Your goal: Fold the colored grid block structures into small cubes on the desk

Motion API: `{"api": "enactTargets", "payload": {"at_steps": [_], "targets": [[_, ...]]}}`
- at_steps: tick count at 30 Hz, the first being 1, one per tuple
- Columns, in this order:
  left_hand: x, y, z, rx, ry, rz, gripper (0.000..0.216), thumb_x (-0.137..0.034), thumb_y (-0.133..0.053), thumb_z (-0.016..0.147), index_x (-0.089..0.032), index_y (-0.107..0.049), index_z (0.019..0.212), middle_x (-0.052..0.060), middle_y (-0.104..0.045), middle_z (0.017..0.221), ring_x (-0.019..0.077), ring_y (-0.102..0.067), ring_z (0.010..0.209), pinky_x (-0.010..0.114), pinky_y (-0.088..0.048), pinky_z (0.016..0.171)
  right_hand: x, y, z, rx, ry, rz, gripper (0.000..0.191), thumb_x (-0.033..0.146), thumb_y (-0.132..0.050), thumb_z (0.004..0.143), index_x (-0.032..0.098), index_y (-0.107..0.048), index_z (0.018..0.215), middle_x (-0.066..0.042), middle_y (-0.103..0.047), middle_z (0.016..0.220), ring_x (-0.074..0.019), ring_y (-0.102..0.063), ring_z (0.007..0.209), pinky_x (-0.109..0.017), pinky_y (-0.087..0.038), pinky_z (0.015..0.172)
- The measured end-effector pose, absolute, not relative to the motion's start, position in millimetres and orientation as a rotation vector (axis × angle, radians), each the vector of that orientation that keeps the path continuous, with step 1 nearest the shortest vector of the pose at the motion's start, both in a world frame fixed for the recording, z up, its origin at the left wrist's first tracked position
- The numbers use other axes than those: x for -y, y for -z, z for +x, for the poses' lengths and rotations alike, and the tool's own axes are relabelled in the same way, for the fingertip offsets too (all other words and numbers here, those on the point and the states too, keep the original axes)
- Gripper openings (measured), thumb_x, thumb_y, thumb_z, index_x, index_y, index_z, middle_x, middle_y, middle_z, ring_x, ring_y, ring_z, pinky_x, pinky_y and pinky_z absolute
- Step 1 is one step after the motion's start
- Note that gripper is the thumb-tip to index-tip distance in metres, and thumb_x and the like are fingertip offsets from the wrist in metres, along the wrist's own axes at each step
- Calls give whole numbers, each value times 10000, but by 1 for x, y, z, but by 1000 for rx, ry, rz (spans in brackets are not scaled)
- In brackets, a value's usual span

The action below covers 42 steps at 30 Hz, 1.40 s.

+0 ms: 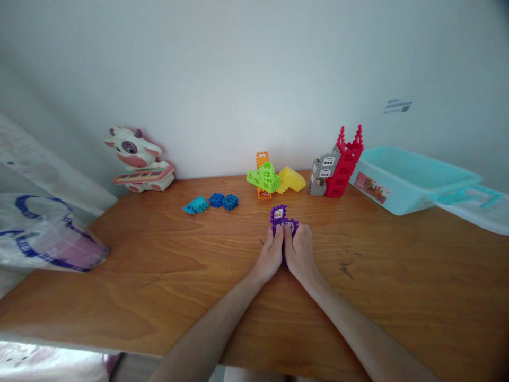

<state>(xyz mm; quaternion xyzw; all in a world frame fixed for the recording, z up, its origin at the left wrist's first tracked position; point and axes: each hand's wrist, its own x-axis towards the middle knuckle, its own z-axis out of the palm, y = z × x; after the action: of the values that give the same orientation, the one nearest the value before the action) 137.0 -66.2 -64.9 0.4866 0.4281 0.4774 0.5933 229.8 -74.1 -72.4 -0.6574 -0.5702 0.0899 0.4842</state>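
Between my two hands is a purple toy building-block piece (278, 213) with notched edges and white window inserts. My left hand (272, 253) grips its left side, thumb pressed on the face. From the right, my right hand (301, 252) is closed round the other side, its thumb next to the left one. Much of the lower purple part is hidden behind the hands. Beyond them stand a lime green block build (264, 178), orange blocks (262, 159) and a yellow piece (290, 180).
Blue blocks (229, 202) and light-blue blocks (196, 205) lie left of centre. A grey and red castle build (342, 168) stands by an aqua bin (413, 183). On the left are a cow keyboard toy (139, 164) and a plastic bag (51, 241) on the wooden table (159, 297).
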Motion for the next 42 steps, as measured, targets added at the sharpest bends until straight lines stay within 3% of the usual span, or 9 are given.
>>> {"api": "enactTargets", "payload": {"at_steps": [6, 11, 17, 20, 25, 30, 34, 42], "targets": [[68, 62, 140, -907, -1164, 1161, 396, -523, -503, 934, -191, -583, 1132, 83, -660, 1201, 212, -579, 1169, 343, -399, 1064, 75, 73, 230, 1413, -200, -1629, 472, 494, -257, 997, 151, -520, 1187, -206, -559, 1201, -335, -504, 1101, -532, -398, 939], [62, 69, 139, -928, -1181, 1110, 395, -535, -543, 909, -184, -613, 1075, 79, -683, 1119, 218, -613, 1083, 334, -453, 987, 74, 65, 233, 1341, -519, -1463, 415, 558, -340, 979, 218, -577, 950, -108, -652, 946, -276, -602, 923, -420, -453, 853], [68, 67, 140, -685, -996, 965, 509, -520, -614, 878, -205, -572, 1275, 105, -638, 1276, 233, -581, 1204, 359, -436, 1043, 75, 60, 236, 1044, -716, -1390, 400, 609, -437, 929, 224, -543, 956, -82, -690, 916, -257, -650, 889, -379, -489, 812], [71, 68, 140, -625, -965, 1020, 488, -458, -659, 865, -208, -564, 1274, 105, -610, 1318, 232, -563, 1230, 367, -448, 1045, 73, 62, 239, 928, -734, -1390, 391, 614, -462, 908, 230, -531, 938, -68, -686, 906, -246, -652, 876, -378, -499, 813], [70, 66, 132, -675, -885, 915, 506, -471, -687, 832, -208, -514, 1229, 85, -673, 1125, 206, -675, 956, 371, -575, 819, 67, 63, 245, 874, -929, -1242, 409, 553, -630, 807, 217, -550, 1025, -48, -700, 946, -230, -671, 880, -361, -528, 785], [64, 63, 118, -640, -621, 914, 463, -479, -735, 790, -165, -530, 1061, 37, -666, 809, 151, -677, 652, 268, -572, 597, 67, 58, 259, 962, -992, -1251, 422, 460, -728, 755, 218, -601, 1077, -21, -721, 915, -194, -670, 780, -295, -535, 650], [61, 61, 111, -653, -604, 922, 453, -468, -744, 783, -159, -554, 1053, 59, -675, 904, 130, -676, 628, 241, -568, 566, 67, 58, 265, 999, -1099, -1285, 400, 520, -701, 761, 197, -647, 991, -9, -702, 764, -129, -546, 499, -218, -387, 374], [62, 58, 117, -736, -681, 992, 475, -581, -639, 827, -165, -551, 1040, 65, -697, 885, 100, -645, 537, 182, -497, 450, 69, 54, 263, 1002, -1128, -1208, 419, 570, -715, 746, 198, -658, 931, 10, -675, 710, -124, -518, 499, -224, -395, 401]]}}
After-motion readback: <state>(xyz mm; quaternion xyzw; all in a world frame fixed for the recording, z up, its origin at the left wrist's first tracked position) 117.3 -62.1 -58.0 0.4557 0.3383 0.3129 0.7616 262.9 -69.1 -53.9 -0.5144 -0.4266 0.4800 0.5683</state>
